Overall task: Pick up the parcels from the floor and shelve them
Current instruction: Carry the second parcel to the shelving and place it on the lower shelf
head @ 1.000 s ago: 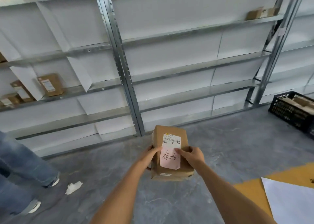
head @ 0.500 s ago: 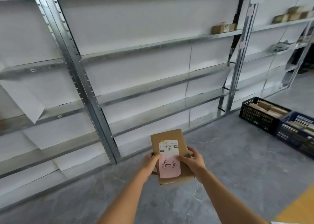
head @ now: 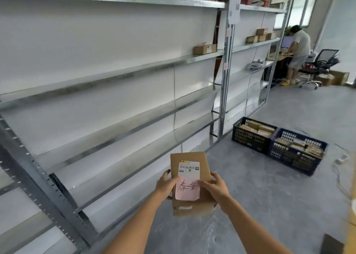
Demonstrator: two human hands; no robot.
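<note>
I see the cardboard parcel (head: 189, 178) clasped by both hands, left hand (head: 166, 183) and right hand (head: 216, 188), above the floor (head: 269, 186), beside the metal shelving (head: 119, 92); two parcel-filled crates (head: 277, 144) sit beyond the parcel.

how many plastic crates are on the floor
2: a black crate beside the shelving's foot, and a blue crate touching its right side. Both hold parcels. More may lie out of view.
</note>
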